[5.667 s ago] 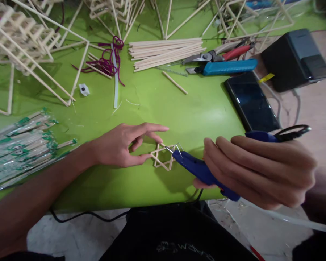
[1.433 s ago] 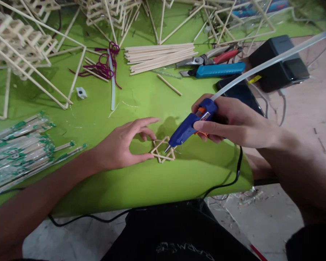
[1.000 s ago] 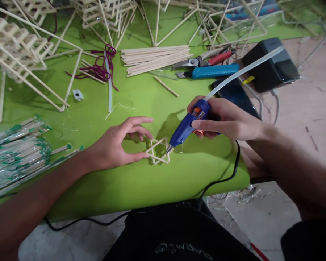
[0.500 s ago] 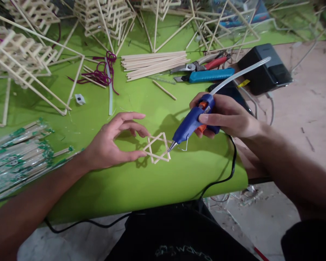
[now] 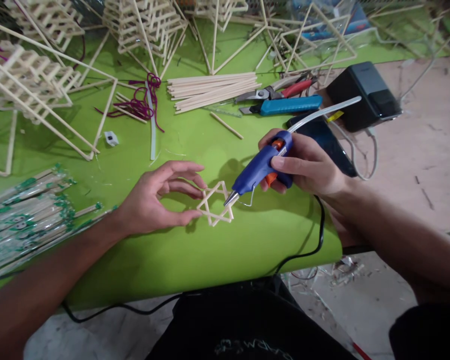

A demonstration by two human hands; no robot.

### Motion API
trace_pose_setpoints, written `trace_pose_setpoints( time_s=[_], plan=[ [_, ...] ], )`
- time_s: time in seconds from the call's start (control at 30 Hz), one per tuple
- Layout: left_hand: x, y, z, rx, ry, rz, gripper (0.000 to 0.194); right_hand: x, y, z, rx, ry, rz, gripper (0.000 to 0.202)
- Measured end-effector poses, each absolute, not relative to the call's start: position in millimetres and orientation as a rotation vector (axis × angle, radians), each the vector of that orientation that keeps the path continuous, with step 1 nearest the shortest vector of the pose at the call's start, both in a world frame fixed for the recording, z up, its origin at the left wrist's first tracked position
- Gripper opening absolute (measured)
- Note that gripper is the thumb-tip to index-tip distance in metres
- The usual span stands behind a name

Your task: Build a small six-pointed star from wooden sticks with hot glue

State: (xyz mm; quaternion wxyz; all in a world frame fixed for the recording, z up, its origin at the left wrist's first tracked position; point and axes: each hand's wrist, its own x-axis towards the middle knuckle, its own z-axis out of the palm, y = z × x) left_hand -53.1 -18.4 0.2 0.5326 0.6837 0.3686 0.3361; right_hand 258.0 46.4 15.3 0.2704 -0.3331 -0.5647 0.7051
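Note:
A small six-pointed star of thin wooden sticks (image 5: 207,205) is pinched at its left side between the thumb and fingers of my left hand (image 5: 153,200). My right hand (image 5: 303,162) is wrapped round a blue glue gun (image 5: 257,167) with an orange trigger. A clear glue stick (image 5: 322,113) juts from the gun's back end. The metal nozzle points down and left over the star's right side; whether it touches the wood I cannot tell. Beneath the star lies a green table cover (image 5: 210,260).
Behind are a pile of sticks (image 5: 213,90), a blue cutter (image 5: 290,105), pliers (image 5: 296,89), purple cord (image 5: 142,102) and a black box (image 5: 363,95). Stick frames (image 5: 33,85) stand at the back left, wrapped sticks (image 5: 33,220) lie left, and a black cable (image 5: 318,240) hangs near the front edge.
My right hand and the glue gun have moved slightly left, bringing the nozzle further in over the star. My left hand still holds the star in nearly the same place.

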Motion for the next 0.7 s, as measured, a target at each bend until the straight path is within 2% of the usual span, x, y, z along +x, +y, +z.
trace_pose_setpoints(
  time_s=[0.17,0.33,0.53,0.7],
  plan=[
    [-53,-15,1,1.897,0.86,0.797,0.056,258,45,23,-0.869,-1.564,1.802,0.031],
    [-47,-17,2,2.304,1.012,0.734,0.044,256,40,38,-1.047,-1.899,1.528,0.032],
    [-44,-16,1,2.345,1.047,0.669,0.045,254,33,46,-1.115,-2.184,1.223,0.029],
    [-45,-15,2,2.293,1.082,0.653,0.045,256,37,42,-1.177,-2.001,1.433,0.029]
  ],
)
